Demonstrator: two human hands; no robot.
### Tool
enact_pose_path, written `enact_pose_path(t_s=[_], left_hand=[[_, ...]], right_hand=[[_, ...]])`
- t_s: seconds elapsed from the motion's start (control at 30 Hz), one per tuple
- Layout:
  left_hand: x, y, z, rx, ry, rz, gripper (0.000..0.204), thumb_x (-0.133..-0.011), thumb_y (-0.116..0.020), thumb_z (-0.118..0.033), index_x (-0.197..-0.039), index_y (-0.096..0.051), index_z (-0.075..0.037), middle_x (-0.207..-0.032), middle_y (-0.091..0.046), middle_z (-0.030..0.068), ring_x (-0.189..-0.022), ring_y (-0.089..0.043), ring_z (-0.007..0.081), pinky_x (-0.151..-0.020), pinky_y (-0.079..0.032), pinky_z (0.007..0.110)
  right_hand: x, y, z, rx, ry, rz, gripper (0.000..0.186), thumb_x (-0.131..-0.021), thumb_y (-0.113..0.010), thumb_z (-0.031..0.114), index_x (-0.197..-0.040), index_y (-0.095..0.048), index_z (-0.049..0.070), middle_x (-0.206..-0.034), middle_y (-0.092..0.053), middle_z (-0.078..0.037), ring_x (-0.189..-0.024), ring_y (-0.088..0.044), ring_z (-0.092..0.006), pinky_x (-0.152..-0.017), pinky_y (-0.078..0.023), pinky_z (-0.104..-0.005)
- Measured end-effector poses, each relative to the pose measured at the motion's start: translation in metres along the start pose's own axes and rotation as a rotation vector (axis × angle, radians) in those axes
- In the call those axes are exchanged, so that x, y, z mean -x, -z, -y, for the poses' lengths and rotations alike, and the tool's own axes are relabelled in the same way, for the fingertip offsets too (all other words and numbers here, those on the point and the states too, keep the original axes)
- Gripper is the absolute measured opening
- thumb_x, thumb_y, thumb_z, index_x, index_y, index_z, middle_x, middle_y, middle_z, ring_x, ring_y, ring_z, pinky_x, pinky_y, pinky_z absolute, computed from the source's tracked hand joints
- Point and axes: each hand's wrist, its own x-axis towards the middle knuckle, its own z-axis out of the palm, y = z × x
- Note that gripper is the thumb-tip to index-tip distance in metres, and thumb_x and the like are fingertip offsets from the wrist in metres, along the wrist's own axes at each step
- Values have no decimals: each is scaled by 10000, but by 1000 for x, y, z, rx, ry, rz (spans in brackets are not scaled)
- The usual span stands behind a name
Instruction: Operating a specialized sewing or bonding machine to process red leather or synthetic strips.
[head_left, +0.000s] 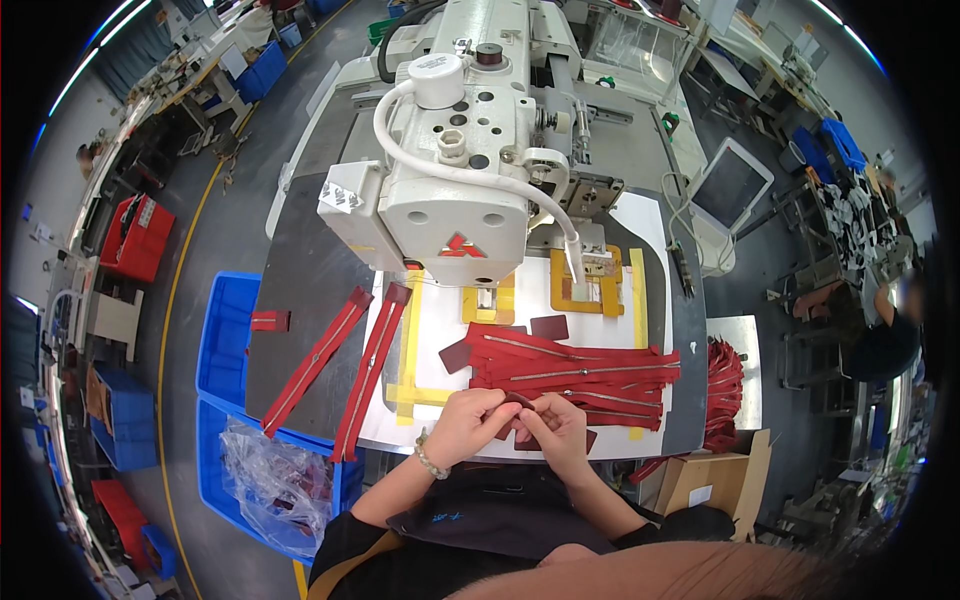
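Both of my hands meet at the worktable's front edge. My left hand and my right hand pinch a small dark maroon piece between thumbs and fingers. Just beyond them lies a pile of red zippers with silver teeth, among flat maroon squares on a white board with yellow tape. Two more zippers lie apart to the left, angled, with maroon tabs at their far ends. A white sewing machine stands above, with yellow-framed clamps beneath its head.
Blue bins stand left of the table, one holding crumpled plastic. More red zippers hang over a metal surface at the right, above a cardboard box. A monitor stands behind. A co-worker is at the far right.
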Motion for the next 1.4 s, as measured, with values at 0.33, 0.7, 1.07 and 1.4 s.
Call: enact_pose_path(t_s=[0.33, 0.7, 1.07, 1.4], left_hand=[[-3, 12, -12, 54, -44, 136, 251, -907, -573, -164, -710, -527, -16, -617, -547, 108, -573, -545, 275, -551, -425, 343], [0, 7, -5, 37, -31, -14, 210, -925, -527, -161, -808, -513, 12, -730, -525, 182, -713, -541, 352, -626, -421, 396], [-15, 29, 0, 82, -64, 150, 224, -926, -530, -167, -782, -515, 5, -686, -483, 122, -654, -473, 272, -620, -399, 346], [-26, 40, 14, 102, -76, 252, 245, -924, -532, -158, -737, -494, -4, -639, -467, 121, -622, -461, 275, -590, -390, 367]], right_hand=[[-19, 11, 31, 32, -30, 198, 90, -857, -662, 57, -799, -597, 31, -648, -605, 1, -524, -496, 1, -461, -343, -143], [-18, -5, 12, -62, 15, 40, 100, -875, -647, 59, -799, -585, 42, -647, -604, -4, -516, -472, 3, -455, -325, -147], [-20, -2, 8, 10, -20, 117, 86, -884, -649, 63, -836, -589, 25, -684, -598, 20, -584, -497, 18, -499, -359, -145], [-32, -3, 28, 227, -49, 152, 133, -863, -673, 85, -798, -600, -6, -660, -593, 12, -573, -526, -15, -505, -396, -168]])
